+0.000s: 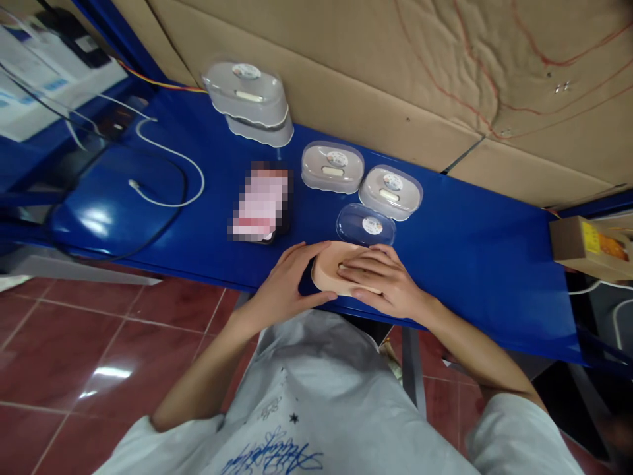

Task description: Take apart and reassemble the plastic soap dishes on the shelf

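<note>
At the near edge of the table, both hands hold a peach-coloured oval plastic box (pixel 327 267). My left hand (pixel 284 284) curves round its left end, with the thumb on the near side and the index finger on the far side. My right hand (pixel 390 284) lies over the right half, fingers across the top and thumb along the near side, hiding much of it. Just beyond them lies a clear oval lid (pixel 351 227) with a round white sticker. Two pale oval boxes under clear lids, a left one (pixel 316 165) and a right one (pixel 410 194), stand behind that lid.
A stack of clear-lidded oval boxes (pixel 270 95) stands at the back left. A phone with a pixelated screen (pixel 262 204) lies left of centre on the blue table (pixel 479 264). A white cable (pixel 202 178) curls farther left. Cardboard (pixel 346 59) lines the back; a carton (pixel 568 241) stands right.
</note>
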Demonstrator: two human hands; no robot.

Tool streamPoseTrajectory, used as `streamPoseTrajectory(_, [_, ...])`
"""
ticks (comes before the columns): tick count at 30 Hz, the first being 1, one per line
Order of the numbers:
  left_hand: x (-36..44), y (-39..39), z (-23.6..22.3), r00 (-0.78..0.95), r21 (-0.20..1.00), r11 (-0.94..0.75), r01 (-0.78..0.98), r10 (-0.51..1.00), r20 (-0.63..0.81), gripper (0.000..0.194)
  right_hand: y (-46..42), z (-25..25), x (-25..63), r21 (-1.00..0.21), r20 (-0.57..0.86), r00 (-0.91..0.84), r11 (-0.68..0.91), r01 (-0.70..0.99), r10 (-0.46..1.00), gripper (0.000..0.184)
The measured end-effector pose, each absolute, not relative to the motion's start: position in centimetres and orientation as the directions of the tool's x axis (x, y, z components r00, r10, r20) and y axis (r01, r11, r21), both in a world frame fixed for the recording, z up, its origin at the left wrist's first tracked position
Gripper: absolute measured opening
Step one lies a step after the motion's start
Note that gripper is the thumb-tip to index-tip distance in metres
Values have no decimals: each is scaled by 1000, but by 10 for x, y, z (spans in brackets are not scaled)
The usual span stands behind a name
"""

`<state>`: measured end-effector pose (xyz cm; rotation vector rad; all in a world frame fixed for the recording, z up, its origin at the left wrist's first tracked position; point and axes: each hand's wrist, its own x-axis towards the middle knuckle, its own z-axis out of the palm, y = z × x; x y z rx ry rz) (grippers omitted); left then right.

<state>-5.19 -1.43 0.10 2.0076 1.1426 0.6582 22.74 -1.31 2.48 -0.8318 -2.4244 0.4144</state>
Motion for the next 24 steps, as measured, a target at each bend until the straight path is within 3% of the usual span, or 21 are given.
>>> streamPoseTrajectory(7, [-57, -16, -5, 492, 797, -366, 481, 865, 100, 91, -11, 31, 228, -557, 369, -622, 700, 446, 690, 35])
streamPoseTrajectory(15, [-59, -22, -13, 561, 669, -554, 496, 792, 240, 88, -10, 32, 233, -473, 383, -618, 721, 507, 686, 33])
streamPoseTrajectory(18, [-60, -32, -14, 486, 655, -548, 519, 820, 302, 87, -11, 31, 234, -453, 360, -614, 707, 543, 702, 32])
streamPoseTrajectory(20, [-60, -41, -14, 443, 629, -548, 552, 832, 335, 76, -11, 29, 234, -438, 352, -608, 699, 565, 712, 32])
streamPoseTrajectory(24, [-58, -54, -10, 543, 483, -626, 613, 777, 318, 34, -10, 26, 234, -401, 360, -579, 681, 612, 732, 33])
